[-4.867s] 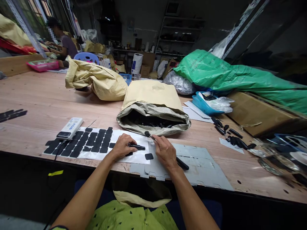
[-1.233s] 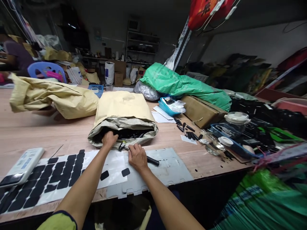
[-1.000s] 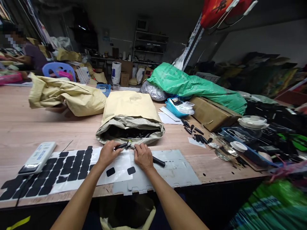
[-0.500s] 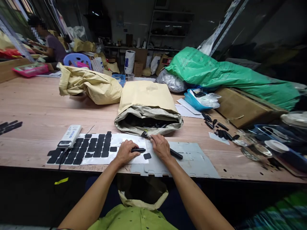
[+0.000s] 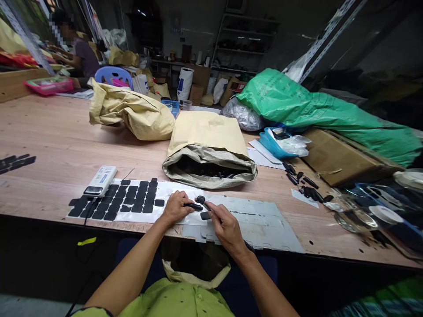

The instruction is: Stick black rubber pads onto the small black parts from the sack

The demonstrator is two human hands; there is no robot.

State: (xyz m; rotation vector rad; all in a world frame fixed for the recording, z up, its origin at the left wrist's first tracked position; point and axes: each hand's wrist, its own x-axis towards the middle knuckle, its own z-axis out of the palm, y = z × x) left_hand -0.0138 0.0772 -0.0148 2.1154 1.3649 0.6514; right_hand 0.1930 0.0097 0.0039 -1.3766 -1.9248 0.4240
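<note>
My left hand (image 5: pixel 176 208) is closed on the near end of a small black elongated part (image 5: pixel 195 206), which lies low over the white sheet (image 5: pixel 185 190). In my right hand (image 5: pixel 226 225) is a small hammer (image 5: pixel 200 200) with a dark round head, a thin shaft and a black handle that shows behind the wrist. Its head is just above the black part's tip; whether they touch I cannot tell. Between the hands lies a rounded black pad (image 5: pixel 205 215), partly hidden by my right hand. Rows of similar black pads (image 5: pixel 132 198) cover the sheet's left side.
An open woven sack (image 5: pixel 211 136) with dark pieces inside lies in front of my hands. A white device (image 5: pixel 101 181) rests at left, a grey sheet (image 5: pixel 257 220) at right. Black parts (image 5: pixel 309 189) are scattered farther right, near a cardboard box (image 5: pixel 346 154). A person (image 5: pixel 84 55) sits at the far left.
My right hand has drawn nearer to me, bringing the hammer's head down from the sack's mouth to the black part. My left hand keeps its hold. The camera view has shifted slightly.
</note>
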